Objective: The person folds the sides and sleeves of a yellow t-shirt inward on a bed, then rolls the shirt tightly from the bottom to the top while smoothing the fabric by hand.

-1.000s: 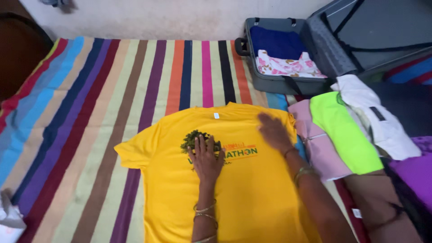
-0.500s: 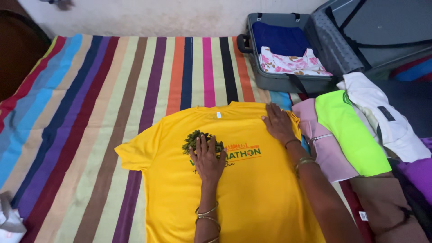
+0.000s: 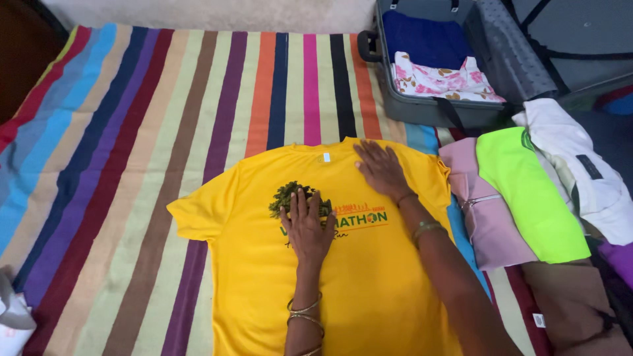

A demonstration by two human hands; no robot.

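A yellow T-shirt (image 3: 257,264) with a green tree print lies spread front-up on a striped bedsheet (image 3: 132,132). My left hand (image 3: 305,224) rests flat on the chest print, fingers together and pointing away from me. My right hand (image 3: 379,168) lies flat near the collar on the shirt's right shoulder, fingers spread. Neither hand holds anything. Bangles sit on both wrists.
An open grey suitcase (image 3: 422,109) at the far right holds a blue garment (image 3: 428,43) and a floral cloth (image 3: 442,79). Beside the shirt on the right lie pink (image 3: 481,217), neon green (image 3: 527,194) and white (image 3: 580,171) clothes. White cloth (image 3: 10,323) shows at the bottom left.
My right hand has slid left along the top of the shirt, from the right shoulder edge toward the collar. My left hand stays on the print. The view has shifted slightly.
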